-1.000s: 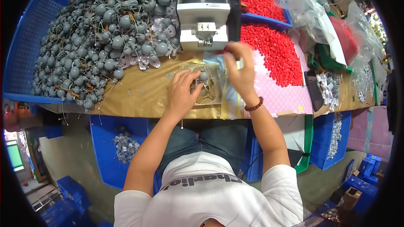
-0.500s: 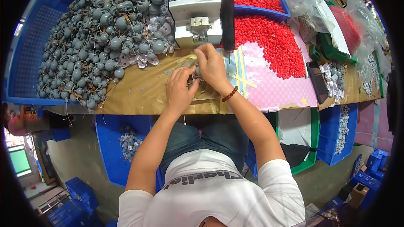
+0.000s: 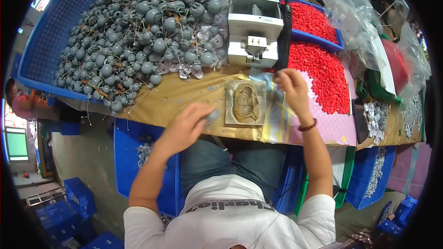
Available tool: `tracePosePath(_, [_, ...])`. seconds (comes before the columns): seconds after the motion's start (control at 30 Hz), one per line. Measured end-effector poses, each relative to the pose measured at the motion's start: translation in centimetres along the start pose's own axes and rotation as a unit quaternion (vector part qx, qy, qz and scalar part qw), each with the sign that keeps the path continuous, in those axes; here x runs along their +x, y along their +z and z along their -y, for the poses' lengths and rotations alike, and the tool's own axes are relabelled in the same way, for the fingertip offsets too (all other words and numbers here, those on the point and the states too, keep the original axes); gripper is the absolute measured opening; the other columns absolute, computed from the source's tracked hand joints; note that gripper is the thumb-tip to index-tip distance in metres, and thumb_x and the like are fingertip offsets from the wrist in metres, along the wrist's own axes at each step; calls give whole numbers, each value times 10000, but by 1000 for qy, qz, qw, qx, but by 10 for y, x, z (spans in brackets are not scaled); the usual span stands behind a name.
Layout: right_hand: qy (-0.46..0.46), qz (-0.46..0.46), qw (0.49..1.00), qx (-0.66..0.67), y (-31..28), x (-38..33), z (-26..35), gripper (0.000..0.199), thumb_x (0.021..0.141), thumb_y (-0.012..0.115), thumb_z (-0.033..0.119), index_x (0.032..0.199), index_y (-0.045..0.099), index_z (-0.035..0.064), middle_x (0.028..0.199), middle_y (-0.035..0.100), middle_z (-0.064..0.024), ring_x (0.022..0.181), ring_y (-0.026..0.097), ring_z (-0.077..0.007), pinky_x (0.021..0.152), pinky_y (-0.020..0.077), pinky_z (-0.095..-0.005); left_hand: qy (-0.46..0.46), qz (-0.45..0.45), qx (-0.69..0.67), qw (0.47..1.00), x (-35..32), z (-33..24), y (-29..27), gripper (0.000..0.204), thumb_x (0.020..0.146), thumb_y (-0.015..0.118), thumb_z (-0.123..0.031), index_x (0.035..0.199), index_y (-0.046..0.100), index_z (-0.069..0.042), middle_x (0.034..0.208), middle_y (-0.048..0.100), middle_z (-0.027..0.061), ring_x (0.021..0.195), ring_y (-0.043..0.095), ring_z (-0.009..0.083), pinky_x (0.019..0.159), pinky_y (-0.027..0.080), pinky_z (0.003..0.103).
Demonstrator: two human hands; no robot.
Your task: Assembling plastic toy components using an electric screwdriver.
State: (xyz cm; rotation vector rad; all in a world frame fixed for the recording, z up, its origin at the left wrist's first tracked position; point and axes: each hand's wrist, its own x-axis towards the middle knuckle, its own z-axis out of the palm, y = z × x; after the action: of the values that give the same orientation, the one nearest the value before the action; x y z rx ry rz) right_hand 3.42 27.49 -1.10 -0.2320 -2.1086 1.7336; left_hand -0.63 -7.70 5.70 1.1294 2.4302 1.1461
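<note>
My left hand (image 3: 186, 127) is closed round a small grey plastic part (image 3: 212, 116), held over the table's front edge and smeared by motion. Just right of it lies a squarish fixture block (image 3: 229, 110), its carved brownish hollow showing nothing inside. My right hand (image 3: 293, 90) is raised to the right of the block, fingers curled, beside the lower end of an upright black electric screwdriver (image 3: 285, 30). What its fingers hold, if anything, is too small to tell. Behind the block stands a white and silver machine (image 3: 253, 57), likely a screw feeder.
A large heap of round grey parts with wires (image 3: 152, 41) fills the left, beside a blue crate (image 3: 39, 60). Red caps (image 3: 318, 76) are piled at right, with more in a blue tray (image 3: 339, 41). Plastic bags (image 3: 346, 7) lie behind. Blue bins (image 3: 127, 157) stand below the table.
My hands have come apart from over the fixture block, which is now uncovered. The left has drawn toward me with the grey part; the right has moved right, beside the screwdriver. The view has shifted.
</note>
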Motion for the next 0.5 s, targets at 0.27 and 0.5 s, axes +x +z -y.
tracePosePath(0.27, [-116, -12, 848, -517, -91, 4, -28, 160, 886, 686, 68, 1045, 683, 54, 1031, 645, -135, 990, 619, -346, 808, 530, -452, -177, 67, 234, 954, -37, 41, -71, 308, 890, 691, -138, 1184, 661, -48, 1094, 659, 173, 1039, 635, 383, 902, 515, 459])
tracePosePath(0.5, [-108, 2, 794, -599, -100, 13, -47, 96, 910, 638, 83, 989, 667, 37, 965, 627, -162, 946, 613, -358, 770, 529, -461, -125, -211, 235, 941, 69, 98, -1, 282, 876, 726, -126, 1126, 613, -58, 1139, 601, 179, 964, 628, 432, 812, 521, 507])
